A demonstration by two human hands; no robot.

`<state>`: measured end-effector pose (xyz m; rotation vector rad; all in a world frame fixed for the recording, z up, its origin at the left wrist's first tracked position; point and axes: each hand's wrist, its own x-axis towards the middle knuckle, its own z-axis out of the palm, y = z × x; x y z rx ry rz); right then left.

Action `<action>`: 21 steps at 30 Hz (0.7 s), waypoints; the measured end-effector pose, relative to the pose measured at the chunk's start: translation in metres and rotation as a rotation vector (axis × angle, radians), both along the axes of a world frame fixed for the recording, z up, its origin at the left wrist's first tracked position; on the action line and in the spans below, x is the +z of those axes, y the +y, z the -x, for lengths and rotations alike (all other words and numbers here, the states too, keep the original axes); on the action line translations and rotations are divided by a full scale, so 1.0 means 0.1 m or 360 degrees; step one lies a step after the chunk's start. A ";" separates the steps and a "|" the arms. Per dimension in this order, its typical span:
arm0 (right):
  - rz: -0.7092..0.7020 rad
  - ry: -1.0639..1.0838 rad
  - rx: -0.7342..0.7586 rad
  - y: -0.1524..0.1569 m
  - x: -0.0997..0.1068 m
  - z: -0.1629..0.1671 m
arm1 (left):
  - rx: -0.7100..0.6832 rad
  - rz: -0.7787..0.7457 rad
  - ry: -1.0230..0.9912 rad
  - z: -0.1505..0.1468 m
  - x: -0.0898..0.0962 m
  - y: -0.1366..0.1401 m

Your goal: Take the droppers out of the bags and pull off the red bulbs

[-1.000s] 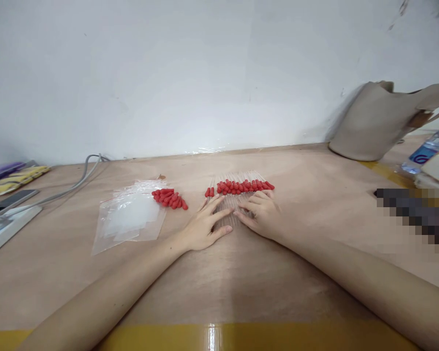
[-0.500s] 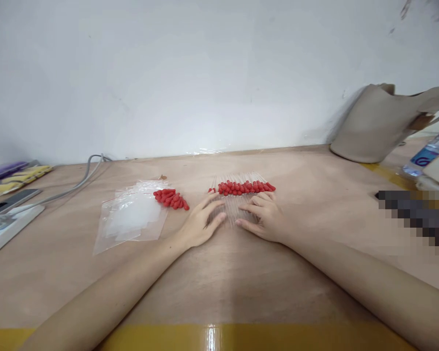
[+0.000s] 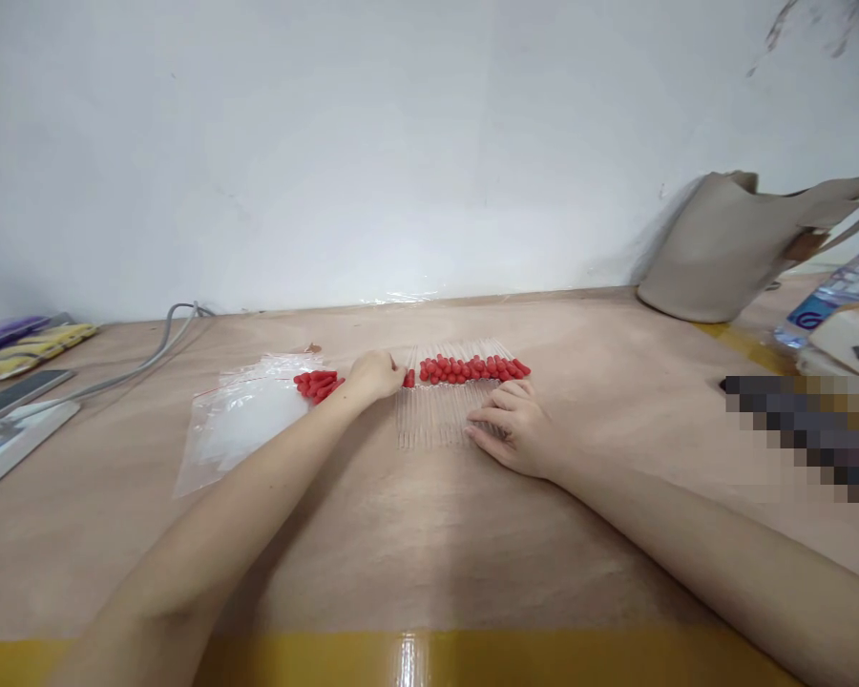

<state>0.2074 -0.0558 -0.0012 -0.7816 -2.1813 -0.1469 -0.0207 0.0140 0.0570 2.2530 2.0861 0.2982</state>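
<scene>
A row of slender clear tubes with red bulbs [image 3: 465,370] lies on the brown counter [image 3: 401,534]. At its left end, the left hand [image 3: 376,375] bunches its fingers; whether they grip cannot be told. The right hand [image 3: 513,426], thumb apart from its fingers, rests at the row's right. Left of the row, heaped red bulbs [image 3: 317,384] adjoin clear plastic bags [image 3: 236,420].

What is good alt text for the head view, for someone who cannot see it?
A person's left hand is at the left end of a row of red pieces with thin clear strips on a brown table; the right hand is near the row's right end. Further left, more red pieces lie at the edge of clear plastic bags.
</scene>
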 end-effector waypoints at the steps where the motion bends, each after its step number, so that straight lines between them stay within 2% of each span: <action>1: -0.0008 0.0009 -0.0001 0.00 0.00 0.00 | 0.0027 0.0051 0.0018 -0.02 0.01 0.03; 4: -0.0023 0.0026 -0.0007 0.00 0.01 0.00 | 0.0064 0.0171 0.0050 -0.05 0.02 0.07; 7: -0.0015 0.0032 -0.0017 0.00 0.01 0.00 | 0.0058 0.0167 0.0066 -0.06 0.02 0.08; 14: -0.0100 0.0168 -0.0062 0.01 0.01 0.00 | 0.0046 -0.0311 0.0059 0.09 0.07 -0.13; 16: -0.0148 0.0231 -0.0128 0.00 0.02 0.00 | -0.0102 -0.0582 -0.0002 0.17 0.02 -0.26; 18: -0.0204 0.0251 -0.0198 -0.01 0.04 0.00 | -0.0353 -0.0848 -0.0068 0.23 -0.06 -0.41; 21: -0.0268 0.0197 -0.0229 -0.02 0.06 0.00 | -0.0664 -0.0977 -0.0100 0.26 -0.22 -0.65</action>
